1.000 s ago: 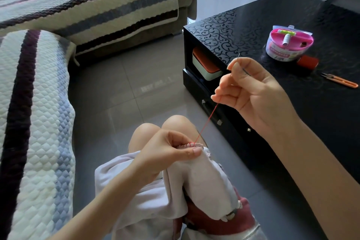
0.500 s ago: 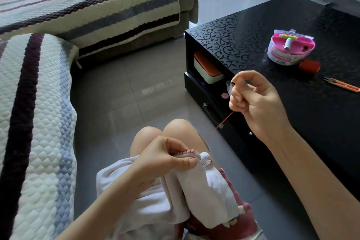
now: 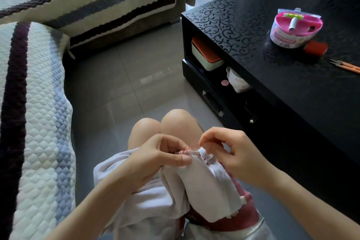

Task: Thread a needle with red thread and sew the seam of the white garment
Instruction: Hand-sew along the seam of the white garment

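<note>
The white garment [image 3: 204, 185] was held near centre, seam [image 3: 191, 152] pinched by left hand [image 3: 155, 160]. The red thread [image 3: 192, 147] was pinched by right hand [image 3: 229, 154]; needle not discernible. Fabric judged limp, light; best gripped beside seam.

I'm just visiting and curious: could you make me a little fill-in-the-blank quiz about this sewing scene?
The left hand pinches a garment coloured ____.
The right hand pinches a thread coloured ____.
The sewing kit stands on a table coloured ____.
The snips on that table have handles coloured ____.
Missing words: white, red, black, orange.
</note>
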